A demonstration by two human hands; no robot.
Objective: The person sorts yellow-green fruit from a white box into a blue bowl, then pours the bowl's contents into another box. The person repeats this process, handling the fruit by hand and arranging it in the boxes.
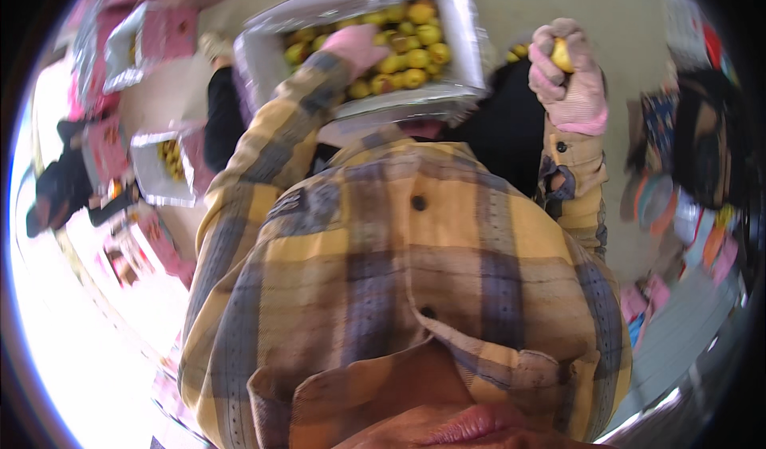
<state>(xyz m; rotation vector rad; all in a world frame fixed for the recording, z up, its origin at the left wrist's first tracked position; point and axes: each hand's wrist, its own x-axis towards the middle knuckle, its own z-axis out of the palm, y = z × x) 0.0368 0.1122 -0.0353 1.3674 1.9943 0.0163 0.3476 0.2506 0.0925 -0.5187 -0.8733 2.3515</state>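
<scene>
In front of me stands a white foam-lined box (261,60) with clear plastic film over its rim. Many yellow-green round fruits (417,58), some with reddish-brown patches, fill its bottom. My left hand (353,48), in a pink glove, reaches over the near left wall and touches the fruit; its fingertips are blurred, and whether they grip one is unclear. My right hand (565,84), in a soiled pink-and-white glove, is raised outside the box to the right. Its fingers are curled around a single yellow fruit (562,55). A few more fruits (517,51) show beyond my right knee.
To the left are pink cartons (170,30) and an open box of smaller-looking fruit (170,158). Another person (72,179) in dark clothing is beside them. At right lie a black bag (706,137) and several colourful items (655,200) on the floor.
</scene>
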